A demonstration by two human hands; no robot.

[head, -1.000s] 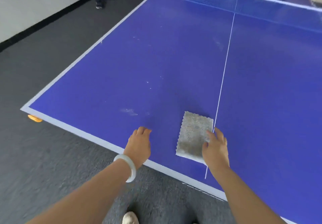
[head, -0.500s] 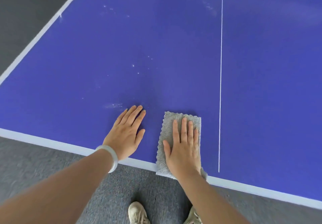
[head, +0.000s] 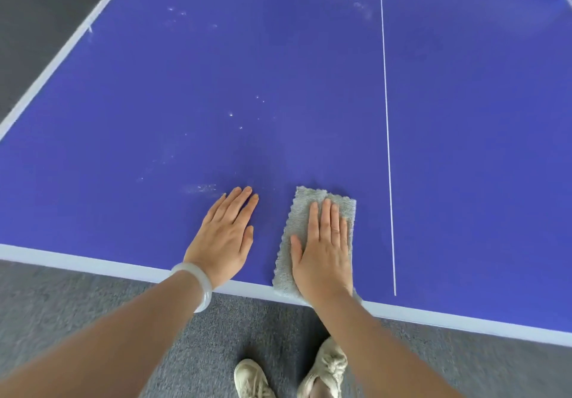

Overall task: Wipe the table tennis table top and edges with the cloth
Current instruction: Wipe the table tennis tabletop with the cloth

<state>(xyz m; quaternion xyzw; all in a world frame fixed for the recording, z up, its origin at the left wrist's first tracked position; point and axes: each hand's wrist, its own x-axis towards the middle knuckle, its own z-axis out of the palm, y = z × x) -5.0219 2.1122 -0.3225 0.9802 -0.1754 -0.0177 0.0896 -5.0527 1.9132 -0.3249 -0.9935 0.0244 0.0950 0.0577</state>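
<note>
The blue table tennis table (head: pixel 309 73) fills most of the head view, with a white near edge (head: pixel 93 263) and a thin white centre line (head: pixel 385 103). A grey cloth (head: pixel 309 199) lies near that edge, left of the centre line, its near end hanging over the white edge. My right hand (head: pixel 323 249) presses flat on the cloth, fingers straight. My left hand (head: pixel 224 236), with a white bangle on the wrist, lies flat on the bare table just left of the cloth. White specks and a smear (head: pixel 199 188) mark the surface beyond my left hand.
Grey carpet (head: pixel 77 320) runs along the near side and the left side of the table. My two light shoes (head: pixel 328 366) stand just under the near edge. The table's left white edge (head: pixel 62 57) slants away at the upper left.
My right hand has moved from the cloth's corner to lie flat on top of it, and the cloth has slid left, away from the centre line. My left hand has flattened on the table.
</note>
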